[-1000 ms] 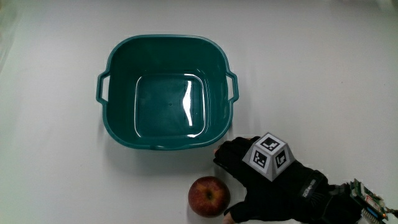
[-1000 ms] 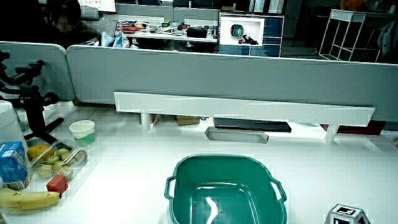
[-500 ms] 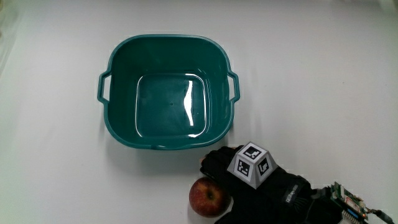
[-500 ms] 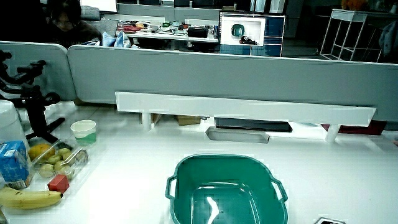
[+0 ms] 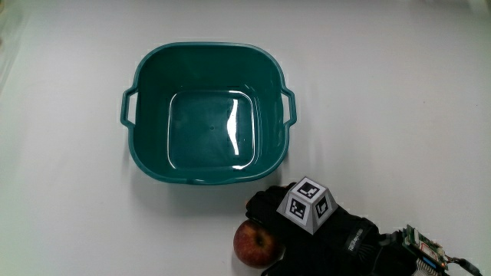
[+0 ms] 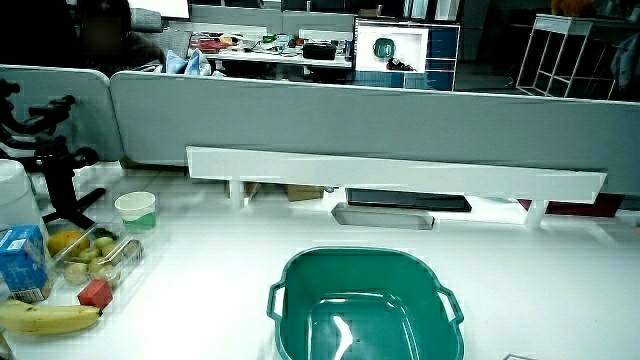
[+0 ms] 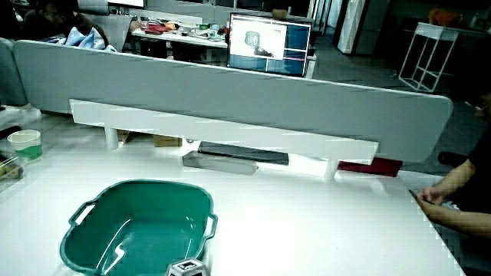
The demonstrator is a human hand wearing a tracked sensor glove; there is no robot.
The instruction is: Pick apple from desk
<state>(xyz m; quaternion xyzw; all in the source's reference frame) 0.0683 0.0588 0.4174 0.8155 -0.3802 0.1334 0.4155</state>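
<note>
The red apple sits on the white bench, nearer to the person than the green tub. The hand is right beside the apple, touching it. I cannot tell if it is holding it yet.

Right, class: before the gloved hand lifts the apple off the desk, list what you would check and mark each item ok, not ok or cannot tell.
1. Apple resting on the desk, nearer the person than the teal basin: ok.
2. Hand beside the apple, fingers reaching over its edge: ok.
3. Fingers closed firmly round the apple: cannot tell.
4. Apple apart from the basin: ok.
5. Nothing above the apple to block lifting: ok.
</note>
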